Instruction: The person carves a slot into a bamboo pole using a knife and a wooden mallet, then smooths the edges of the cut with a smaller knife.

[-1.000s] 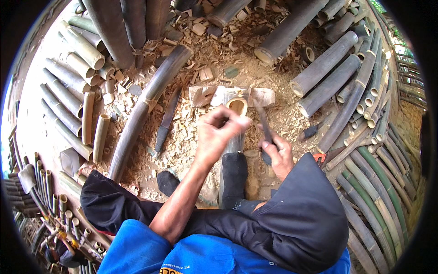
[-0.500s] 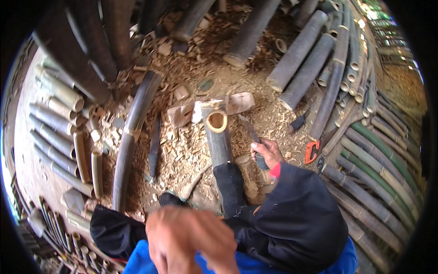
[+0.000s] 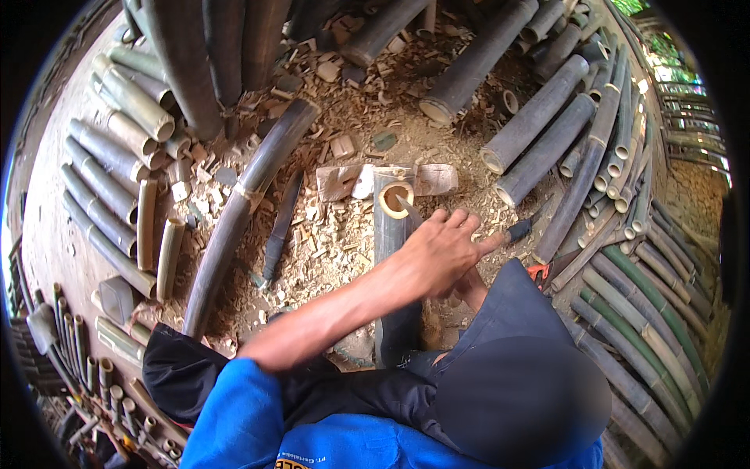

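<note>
Bamboo tube (image 3: 391, 244): far end at wooden block (image 3: 437, 180), between its side edges. Knife blade (image 3: 411, 211) at opening's rim (image 3: 395, 216). Left hand (image 3: 441, 252) overlaps right hand (image 3: 471, 289); I cannot tell either's closure. I'd brace the tube, shave shallowly.

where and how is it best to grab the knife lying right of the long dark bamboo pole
The knife is likely best gripped by its dark handle, from the person's side: that end lies nearest the person, the blade pointing away.
</note>
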Demonstrator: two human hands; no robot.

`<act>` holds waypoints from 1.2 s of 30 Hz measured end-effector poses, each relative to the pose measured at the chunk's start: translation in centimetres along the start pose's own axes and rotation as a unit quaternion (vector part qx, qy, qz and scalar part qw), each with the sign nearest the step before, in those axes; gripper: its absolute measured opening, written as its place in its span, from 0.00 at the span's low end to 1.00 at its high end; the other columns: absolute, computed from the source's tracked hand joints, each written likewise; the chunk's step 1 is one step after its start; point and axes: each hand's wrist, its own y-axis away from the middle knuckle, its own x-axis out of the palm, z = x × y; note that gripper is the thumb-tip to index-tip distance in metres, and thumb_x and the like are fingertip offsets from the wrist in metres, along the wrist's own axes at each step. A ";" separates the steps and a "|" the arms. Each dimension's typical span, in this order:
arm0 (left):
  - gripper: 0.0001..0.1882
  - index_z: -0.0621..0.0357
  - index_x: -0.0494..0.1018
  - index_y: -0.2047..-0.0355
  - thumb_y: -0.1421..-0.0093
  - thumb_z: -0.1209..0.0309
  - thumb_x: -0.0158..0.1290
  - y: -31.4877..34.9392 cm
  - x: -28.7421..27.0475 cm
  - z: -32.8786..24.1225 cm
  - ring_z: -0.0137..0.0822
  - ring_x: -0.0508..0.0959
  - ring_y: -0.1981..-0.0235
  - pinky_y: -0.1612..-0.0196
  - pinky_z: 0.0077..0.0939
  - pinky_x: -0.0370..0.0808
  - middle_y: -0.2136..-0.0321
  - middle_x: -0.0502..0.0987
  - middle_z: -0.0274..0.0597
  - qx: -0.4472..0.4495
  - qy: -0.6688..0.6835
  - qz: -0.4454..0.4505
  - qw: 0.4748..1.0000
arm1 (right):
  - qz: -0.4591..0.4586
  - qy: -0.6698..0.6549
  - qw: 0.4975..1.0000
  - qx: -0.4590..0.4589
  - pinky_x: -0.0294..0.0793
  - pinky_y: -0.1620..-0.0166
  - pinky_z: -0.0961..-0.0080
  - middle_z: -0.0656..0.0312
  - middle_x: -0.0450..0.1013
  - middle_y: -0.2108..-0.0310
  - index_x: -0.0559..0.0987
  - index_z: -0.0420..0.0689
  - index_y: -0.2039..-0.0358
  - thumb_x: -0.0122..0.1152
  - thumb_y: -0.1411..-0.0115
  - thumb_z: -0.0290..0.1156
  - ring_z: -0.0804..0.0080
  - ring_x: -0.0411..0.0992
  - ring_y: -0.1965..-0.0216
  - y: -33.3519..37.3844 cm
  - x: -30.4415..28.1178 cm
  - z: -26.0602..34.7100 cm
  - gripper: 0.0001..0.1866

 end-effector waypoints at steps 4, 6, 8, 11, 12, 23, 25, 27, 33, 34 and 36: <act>0.47 0.41 0.63 0.34 0.56 0.75 0.66 -3.7 2.4 3.2 0.52 0.75 0.45 0.45 0.43 0.75 0.45 0.69 0.54 -0.031 0.004 0.152 0.988 | -0.028 0.143 0.989 0.004 0.66 0.42 0.67 0.52 0.70 0.49 0.72 0.43 0.45 0.52 0.33 0.33 0.62 0.68 0.47 -0.6 -0.9 2.0 0.18; 0.45 0.41 0.64 0.35 0.55 0.77 0.65 -4.7 1.7 3.7 0.54 0.77 0.46 0.46 0.45 0.76 0.44 0.69 0.55 -0.053 0.073 0.193 0.977 | -0.052 0.252 0.966 0.018 0.65 0.38 0.66 0.51 0.69 0.46 0.71 0.44 0.42 0.51 0.33 0.31 0.60 0.67 0.43 -0.7 -2.2 3.1 0.20; 0.43 0.42 0.66 0.36 0.54 0.82 0.60 -4.7 1.1 3.7 0.57 0.79 0.48 0.47 0.45 0.79 0.40 0.66 0.59 -0.028 0.156 0.059 0.986 | -0.044 0.368 0.927 0.050 0.63 0.35 0.66 0.49 0.67 0.42 0.70 0.44 0.39 0.50 0.33 0.30 0.59 0.66 0.40 -1.5 -3.8 4.9 0.22; 0.42 0.42 0.67 0.36 0.54 0.85 0.57 -3.5 1.9 5.0 0.58 0.77 0.46 0.46 0.41 0.80 0.37 0.63 0.61 -0.074 0.207 -0.128 0.967 | 0.044 0.485 0.873 0.020 0.70 0.36 0.60 0.45 0.70 0.42 0.70 0.41 0.38 0.53 0.37 0.29 0.56 0.70 0.41 -5.7 -5.9 6.5 0.26; 0.42 0.42 0.67 0.36 0.54 0.85 0.57 -3.5 1.8 4.8 0.58 0.77 0.46 0.46 0.41 0.80 0.37 0.63 0.61 -0.069 0.216 -0.128 0.965 | 0.096 0.604 0.789 -0.055 0.74 0.43 0.59 0.45 0.72 0.47 0.73 0.39 0.42 0.56 0.39 0.30 0.57 0.73 0.46 -6.7 -7.8 6.5 0.23; 0.59 0.50 0.41 0.26 0.54 0.85 0.63 -4.9 5.4 4.6 0.60 0.64 0.37 0.40 0.51 0.74 0.37 0.54 0.64 -0.220 0.208 -0.576 0.759 | 0.176 0.749 0.621 -0.151 0.76 0.73 0.65 0.63 0.72 0.85 0.79 0.44 0.77 0.66 0.50 0.28 0.64 0.74 0.78 -14.8 -4.5 13.0 0.04; 0.59 0.50 0.42 0.26 0.55 0.85 0.62 -6.1 6.8 2.5 0.62 0.65 0.39 0.38 0.52 0.71 0.36 0.53 0.65 -0.249 0.232 -0.508 0.791 | 0.195 0.762 0.591 -0.178 0.75 0.77 0.65 0.61 0.73 0.82 0.79 0.43 0.75 0.67 0.51 0.30 0.63 0.74 0.77 -12.7 -7.1 11.9 0.06; 0.60 0.48 0.42 0.26 0.57 0.87 0.60 -5.2 6.6 -0.1 0.67 0.67 0.41 0.38 0.51 0.70 0.35 0.51 0.69 -0.256 0.236 -0.490 0.799 | 0.230 0.692 0.654 -0.202 0.78 0.71 0.60 0.57 0.75 0.78 0.79 0.42 0.70 0.68 0.52 0.32 0.56 0.76 0.72 -9.9 -8.6 10.2 0.11; 0.61 0.43 0.47 0.27 0.61 0.85 0.62 -0.7 5.3 0.6 0.67 0.73 0.46 0.41 0.50 0.73 0.33 0.50 0.72 -0.163 0.243 -0.214 0.932 | 0.116 0.491 0.833 -0.229 0.77 0.52 0.57 0.54 0.76 0.62 0.77 0.38 0.54 0.69 0.51 0.35 0.51 0.77 0.60 -4.5 -7.2 1.0 0.24; 0.59 0.43 0.50 0.28 0.61 0.84 0.63 -0.6 3.2 1.2 0.64 0.75 0.47 0.41 0.48 0.75 0.33 0.53 0.67 -0.154 0.222 -0.054 0.961 | 0.112 0.495 0.833 -0.220 0.77 0.52 0.57 0.54 0.76 0.62 0.77 0.38 0.54 0.69 0.51 0.35 0.51 0.77 0.60 -3.0 -5.8 -0.8 0.24; 0.57 0.41 0.55 0.30 0.61 0.82 0.66 0.8 1.2 4.1 0.60 0.70 0.40 0.37 0.44 0.72 0.32 0.56 0.60 -0.111 0.147 0.114 0.976 | -0.019 0.287 0.946 -0.152 0.76 0.51 0.59 0.57 0.76 0.60 0.76 0.40 0.53 0.66 0.44 0.36 0.56 0.76 0.56 -2.9 2.4 -4.4 0.21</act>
